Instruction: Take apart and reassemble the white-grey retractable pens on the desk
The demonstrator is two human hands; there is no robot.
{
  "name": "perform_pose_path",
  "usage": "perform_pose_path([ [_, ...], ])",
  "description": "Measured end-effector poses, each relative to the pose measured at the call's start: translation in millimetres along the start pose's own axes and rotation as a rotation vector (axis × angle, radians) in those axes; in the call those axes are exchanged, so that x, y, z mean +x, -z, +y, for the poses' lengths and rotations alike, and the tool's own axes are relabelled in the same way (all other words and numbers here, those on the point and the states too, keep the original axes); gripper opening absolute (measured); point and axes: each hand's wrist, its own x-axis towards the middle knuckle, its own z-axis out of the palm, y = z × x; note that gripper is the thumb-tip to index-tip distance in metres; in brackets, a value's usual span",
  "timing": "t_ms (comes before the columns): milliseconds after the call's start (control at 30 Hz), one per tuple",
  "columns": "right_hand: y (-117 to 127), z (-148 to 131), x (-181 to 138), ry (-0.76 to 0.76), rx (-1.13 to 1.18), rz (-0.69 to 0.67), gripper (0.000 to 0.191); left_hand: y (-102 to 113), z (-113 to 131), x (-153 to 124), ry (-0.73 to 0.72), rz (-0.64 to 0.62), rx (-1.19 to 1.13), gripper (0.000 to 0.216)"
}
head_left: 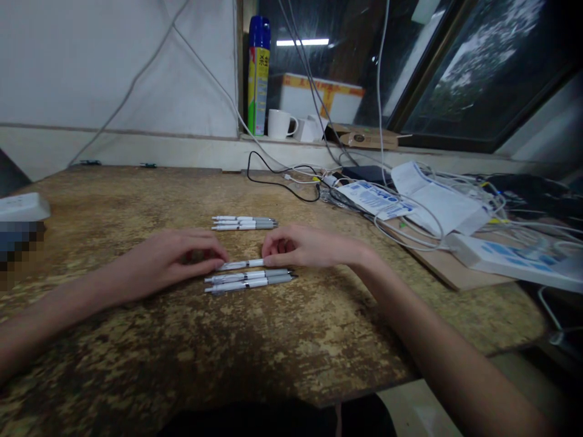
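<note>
A white pen [243,264] lies level between my two hands, just above or on the worn wooden table. My left hand [195,255] pinches its left end between thumb and fingers. At the other end, my right hand [296,246] closes on the grey grip part, which its fingers hide. Just below, on the near side, two similar white and grey pens [248,282] lie side by side, tips to the right. Beyond my hands a small group of such pens [243,223] rests in parallel, also pointing right.
At the right of the table [136,364] are tangled cables, a white paper bag [441,197] and a white power strip [514,261]. A spray can [259,76] and a white mug [280,124] stand on the window ledge. Another white block [22,207] sits at the left edge.
</note>
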Motion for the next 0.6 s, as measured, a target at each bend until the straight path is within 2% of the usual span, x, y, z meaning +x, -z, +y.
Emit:
perform_pose_path([
  [167,-0.1,0.5,0.3,0.005,0.062,-0.028,0.020,-1.5,-0.4,1.3,-0.022,-0.026,0.021,0.026],
  [367,-0.6,-3.0,0.6,-0.030,-0.039,0.096,0.022,-3.4,1.1,0.5,-0.040,-0.018,0.020,0.026],
  [500,0.2,-4.4,0.8,-0.051,-0.120,0.170,0.030,-3.3,0.7,-0.1,-0.040,-0.021,0.028,0.026],
  [600,0.5,-2.1,1.5,-0.065,-0.159,0.184,0.033,-3.1,0.5,0.3,-0.040,-0.029,0.041,0.026],
])
